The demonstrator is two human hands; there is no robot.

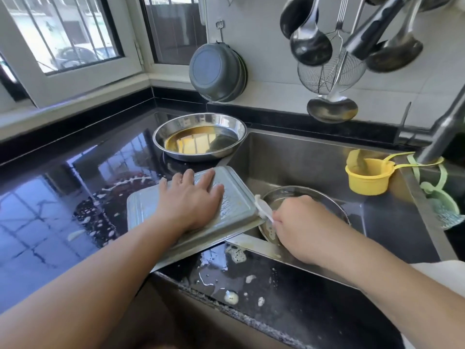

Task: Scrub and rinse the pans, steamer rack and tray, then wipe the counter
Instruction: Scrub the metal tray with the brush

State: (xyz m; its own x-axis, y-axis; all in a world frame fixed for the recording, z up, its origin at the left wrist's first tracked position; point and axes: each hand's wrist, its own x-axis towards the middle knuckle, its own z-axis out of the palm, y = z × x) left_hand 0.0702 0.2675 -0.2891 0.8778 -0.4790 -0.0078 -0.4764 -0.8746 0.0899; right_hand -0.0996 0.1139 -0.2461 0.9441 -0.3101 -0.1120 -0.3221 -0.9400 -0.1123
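Counter (50,197): black, glossy, wet; suds and white spatter left of the tray and along the near edge. Wiping comes last.
Sink (314,159): steel basin, right of the counter; tap spout overhangs it at far right.
Tray (234,210): rectangular, grey, upside down, bridging the counter edge and the near-left corner of the sink, tilted so its right edge dips over the basin.
Pan on counter (201,137): round steel, far side, just left of the sink, brown liquid pooled in it; looks unwashed.
Pan in sink (314,195): round steel, under the tray's right edge, partly hidden by my right hand.
Yellow strainer (367,177): hangs inside the sink at far right; not my concern now.
Left hand (193,200): flat on the tray's underside, fingers straight and spread, pressing down, not clasping.
Right hand (299,227): curled round a white scrubber (263,207), its soapy end touching the tray's right edge.
Steamer rack: not visible to me.
Step, my reading: scrubbing the tray rim.
How to do it well: keep weight on the left palm so the tilted tray cannot slide into the basin; short strokes along the rim; turn the tray for each edge, and keep suds falling into the sink.
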